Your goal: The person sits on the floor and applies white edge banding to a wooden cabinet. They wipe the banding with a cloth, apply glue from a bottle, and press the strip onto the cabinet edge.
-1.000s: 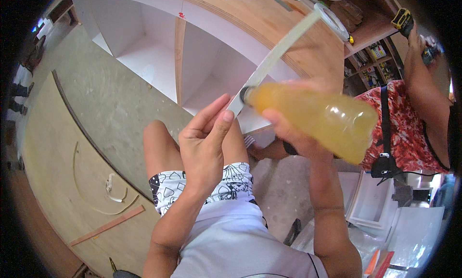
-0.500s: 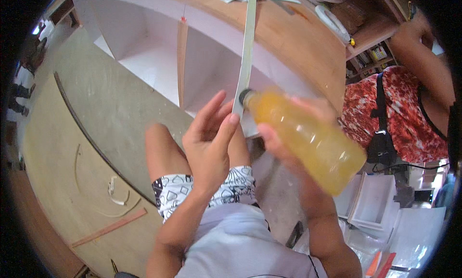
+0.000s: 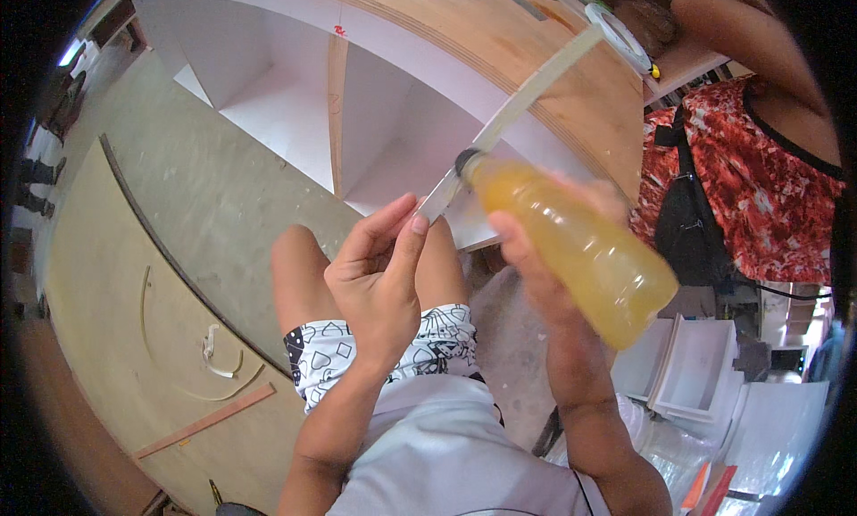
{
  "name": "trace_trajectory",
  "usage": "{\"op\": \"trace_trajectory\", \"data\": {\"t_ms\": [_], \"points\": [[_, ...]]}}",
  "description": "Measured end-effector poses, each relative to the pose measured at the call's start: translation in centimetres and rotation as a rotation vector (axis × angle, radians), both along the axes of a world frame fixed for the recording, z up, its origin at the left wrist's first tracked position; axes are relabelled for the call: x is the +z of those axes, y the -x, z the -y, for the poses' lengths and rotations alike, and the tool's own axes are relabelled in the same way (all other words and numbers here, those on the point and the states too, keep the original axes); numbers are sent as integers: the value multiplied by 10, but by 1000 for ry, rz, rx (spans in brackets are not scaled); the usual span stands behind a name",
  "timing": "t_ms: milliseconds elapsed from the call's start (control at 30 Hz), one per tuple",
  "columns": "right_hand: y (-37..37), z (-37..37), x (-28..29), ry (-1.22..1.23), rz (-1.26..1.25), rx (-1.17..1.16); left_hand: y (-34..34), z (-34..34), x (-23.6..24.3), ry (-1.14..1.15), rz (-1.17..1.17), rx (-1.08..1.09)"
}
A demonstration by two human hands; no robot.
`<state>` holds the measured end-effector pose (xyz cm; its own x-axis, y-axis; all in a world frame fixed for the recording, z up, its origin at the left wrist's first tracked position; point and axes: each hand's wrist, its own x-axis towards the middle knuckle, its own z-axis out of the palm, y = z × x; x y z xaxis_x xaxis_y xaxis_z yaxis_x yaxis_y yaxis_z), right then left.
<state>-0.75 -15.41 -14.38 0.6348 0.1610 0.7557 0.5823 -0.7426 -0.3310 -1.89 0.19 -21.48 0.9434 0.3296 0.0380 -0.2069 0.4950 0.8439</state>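
Observation:
Between the thumb and fingers of my left hand (image 3: 379, 279) is pinched the near end of a long, thin, pale strip (image 3: 536, 86). The strip slants up to the right, over the cabinet's edge. My right hand (image 3: 537, 279), a little blurred, is wrapped round a clear plastic bottle (image 3: 585, 244) of yellowish liquid. The bottle is tipped, its base to the lower right. Its dark cap (image 3: 465, 162) meets the strip just beyond my left fingertips; I cannot tell whether anything flows from it.
A white-lined cabinet (image 3: 277, 114) with a wooden top stands ahead. On that top lies a white ring-shaped roll (image 3: 618, 38). A person in a red patterned top (image 3: 759, 195) is close on the right. A large board (image 3: 116, 293) with loose strips lies left; white trays (image 3: 696, 364) stand lower right.
The strip's far part has swung to the right, from nearly upright to slanting. The bottle's cap has shifted slightly right along it. The other person's arm and body have moved.

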Motion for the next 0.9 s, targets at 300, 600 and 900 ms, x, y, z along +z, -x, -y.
{"op": "trace_trajectory", "data": {"t_ms": [300,600,900], "points": [[-16,-2,7,77,-83,106,-11,-6,-1,-35,-90,-55],[-12,14,6,244,-58,-36,-8,-2,2,17,-75,-46],[-22,9,20,115,-160,298,-5,-3,-1,21,-90,-66]]}}
